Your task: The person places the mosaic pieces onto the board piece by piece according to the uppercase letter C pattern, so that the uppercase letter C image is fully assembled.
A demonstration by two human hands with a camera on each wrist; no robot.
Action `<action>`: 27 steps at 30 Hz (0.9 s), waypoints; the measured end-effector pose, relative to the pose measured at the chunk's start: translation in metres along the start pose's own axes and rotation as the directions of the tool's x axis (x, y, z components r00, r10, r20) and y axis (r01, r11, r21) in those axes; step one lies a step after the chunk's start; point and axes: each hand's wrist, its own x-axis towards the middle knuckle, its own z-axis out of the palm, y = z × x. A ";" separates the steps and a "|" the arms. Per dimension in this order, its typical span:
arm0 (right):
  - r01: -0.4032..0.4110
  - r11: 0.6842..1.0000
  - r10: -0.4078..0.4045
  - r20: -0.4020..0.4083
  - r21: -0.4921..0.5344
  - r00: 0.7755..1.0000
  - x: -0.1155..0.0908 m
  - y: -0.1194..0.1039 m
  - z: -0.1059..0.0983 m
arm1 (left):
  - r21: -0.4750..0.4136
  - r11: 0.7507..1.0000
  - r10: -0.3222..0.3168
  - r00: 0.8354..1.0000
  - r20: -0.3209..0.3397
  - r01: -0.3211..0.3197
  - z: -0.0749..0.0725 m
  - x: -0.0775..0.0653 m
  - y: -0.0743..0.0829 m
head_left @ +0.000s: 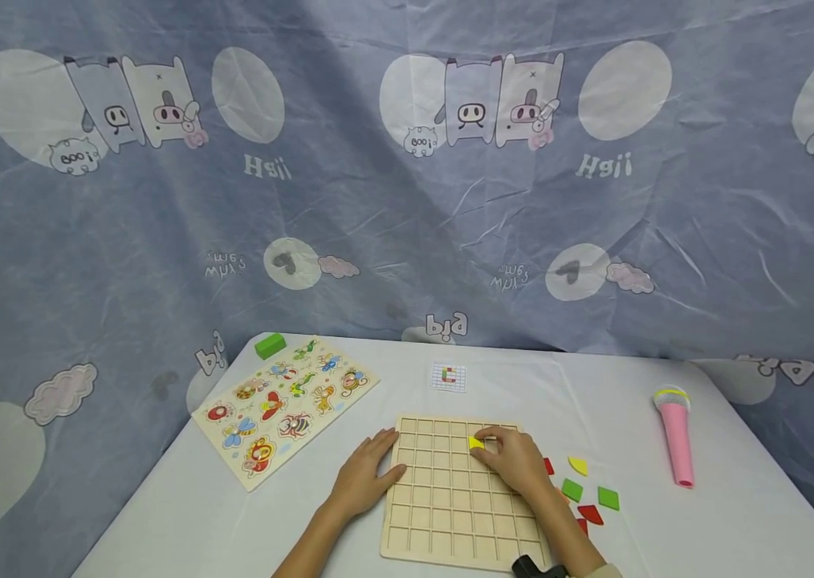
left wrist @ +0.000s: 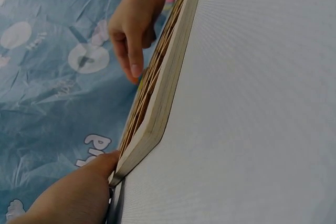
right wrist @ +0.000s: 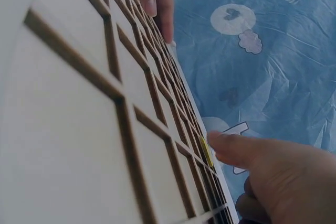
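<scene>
Now the right hand (head_left: 514, 459) pinches a yellow tile (head_left: 475, 443) between thumb and finger, at the far right part of the wooden grid board (head_left: 441, 498). The left hand (head_left: 365, 475), its fingers rather straight, touches the board's left edge. Beyond lies a pattern card (head_left: 448, 377).

Head view high, forward-down; wrist views close, low across shared board (head_left: 452, 496).

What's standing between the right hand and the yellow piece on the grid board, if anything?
Nothing visible. The right hand has its fingers right at the yellow piece on the grid board. The left hand is at the board's left edge, away from that spot.
</scene>
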 end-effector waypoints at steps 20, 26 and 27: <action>-0.032 0.999 0.032 -0.005 0.036 0.999 -0.022 0.043 -0.075 | 0.009 1.000 0.002 1.000 -0.005 -0.002 0.002 -0.001 -0.003; -0.118 0.991 0.110 0.117 0.060 0.987 -0.031 0.059 -0.084 | 0.004 1.000 0.007 1.000 -0.009 -0.007 0.001 -0.001 -0.002; -0.126 0.991 0.118 0.133 0.051 0.984 -0.032 0.061 -0.085 | 0.001 1.000 0.005 1.000 -0.005 -0.005 0.001 -0.001 -0.001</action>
